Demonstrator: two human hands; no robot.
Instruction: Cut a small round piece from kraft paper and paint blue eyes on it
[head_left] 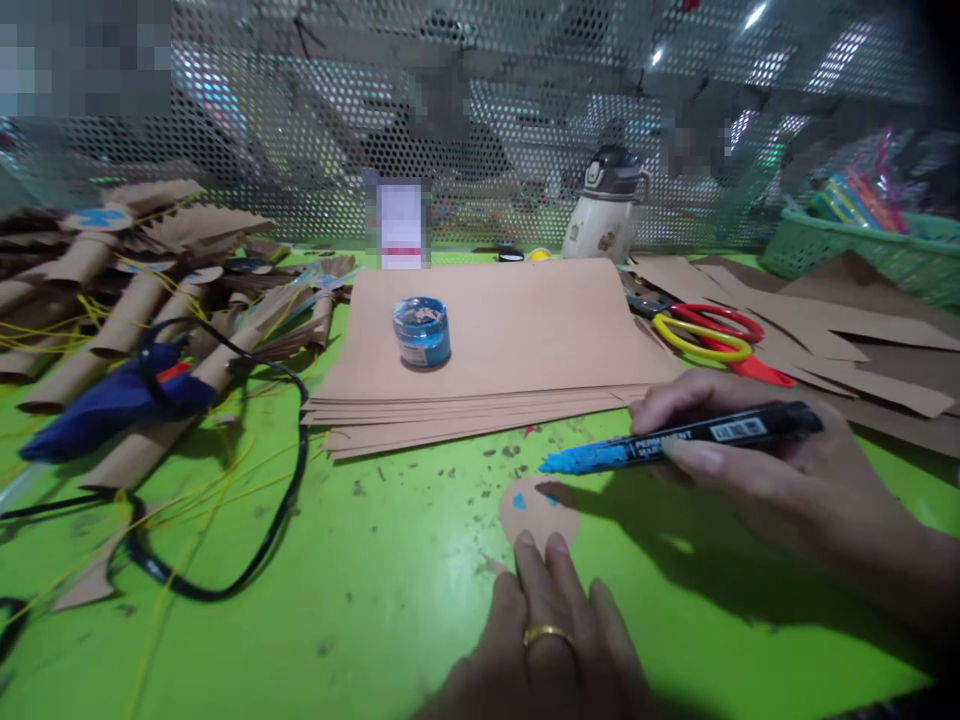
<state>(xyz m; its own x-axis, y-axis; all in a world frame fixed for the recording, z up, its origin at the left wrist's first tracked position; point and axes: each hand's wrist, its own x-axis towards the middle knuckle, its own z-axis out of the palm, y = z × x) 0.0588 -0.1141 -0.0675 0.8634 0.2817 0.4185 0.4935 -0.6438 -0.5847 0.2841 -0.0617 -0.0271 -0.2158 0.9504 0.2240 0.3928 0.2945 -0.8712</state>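
My right hand (765, 470) is closed around a black permanent marker (705, 436), whose front end is coated in blue paint. Its tip hovers at the upper edge of a small round brown paper disc (536, 520). Two blue marks show on the disc's upper half. With fingertips stretched onto the disc's lower edge, my left hand (551, 640) presses it flat to the green table; a gold ring is on one finger. Beyond the disc, a small jar of blue paint (422, 333) stands uncapped on a stack of brown paper sheets (517, 350).
At left lie a blue glue gun (127, 400) with a looping black cord (300, 470), brown paper tubes (139, 300) and yellow strings. Scissors (709, 335) and paper strips (885, 360) lie at right, near a green basket (847, 240). A bottle (604, 215) stands before a perforated metal screen (495, 130).
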